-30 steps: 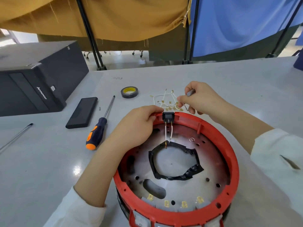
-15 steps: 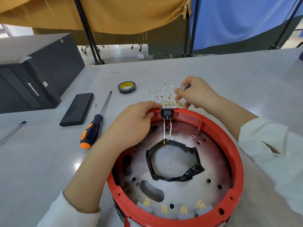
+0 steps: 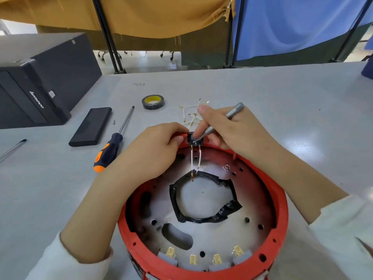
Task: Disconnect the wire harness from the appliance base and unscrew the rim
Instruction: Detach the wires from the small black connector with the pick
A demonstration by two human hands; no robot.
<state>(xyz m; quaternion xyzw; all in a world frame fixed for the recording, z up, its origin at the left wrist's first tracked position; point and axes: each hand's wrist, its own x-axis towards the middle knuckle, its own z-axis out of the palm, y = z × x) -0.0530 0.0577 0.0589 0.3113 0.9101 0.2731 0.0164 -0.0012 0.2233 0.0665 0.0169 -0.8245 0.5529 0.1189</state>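
L hand (image 3: pixel 153 150) fingers pinching red rim (image 3: pixel 280 201) by black connector (image 3: pixel 194 138); R hand (image 3: pixel 238 132) gripping grey tool (image 3: pixel 232 114), tip on connector.

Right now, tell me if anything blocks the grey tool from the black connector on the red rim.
Nothing visible blocks it. The right hand holds the grey tool with its tip already at the black connector on the red rim. The left hand grips the rim beside the connector, left of the tip.

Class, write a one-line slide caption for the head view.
Right hand sets a slim grey tool on the black connector while left hand steadies the red rim.
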